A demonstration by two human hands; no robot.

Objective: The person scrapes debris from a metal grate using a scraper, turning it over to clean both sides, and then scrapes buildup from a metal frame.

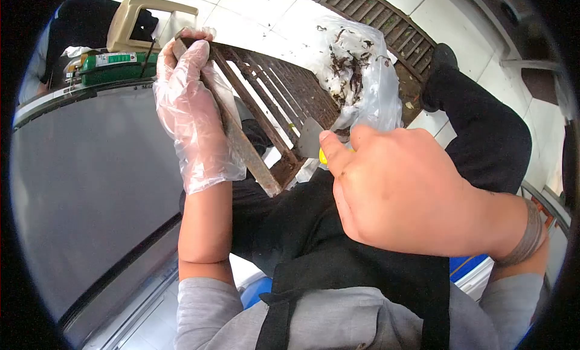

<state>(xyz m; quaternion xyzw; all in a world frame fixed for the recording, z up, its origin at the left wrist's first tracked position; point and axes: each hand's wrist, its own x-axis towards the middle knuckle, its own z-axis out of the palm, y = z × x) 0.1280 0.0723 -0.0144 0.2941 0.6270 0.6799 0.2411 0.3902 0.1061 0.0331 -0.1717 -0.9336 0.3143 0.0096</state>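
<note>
A rusty metal grate (269, 87) with parallel slats is held tilted above my lap. My left hand (190, 108), in a clear plastic glove, grips its upper left end. My right hand (393, 187), bare, is closed round the yellow handle of a scraper (310, 138). The scraper's flat grey blade lies against the slats near the grate's lower end. Just beyond the blade sits a white plastic bag (377, 84) with dark wet debris on it.
Another slatted grate (377, 15) lies in the tiled floor (254, 9) at the top. On the left stand a dark grey panel (90, 181), a green case (115, 69) and a beige plastic frame (124, 24). Dark trousers and a shoe (444, 60) show at right.
</note>
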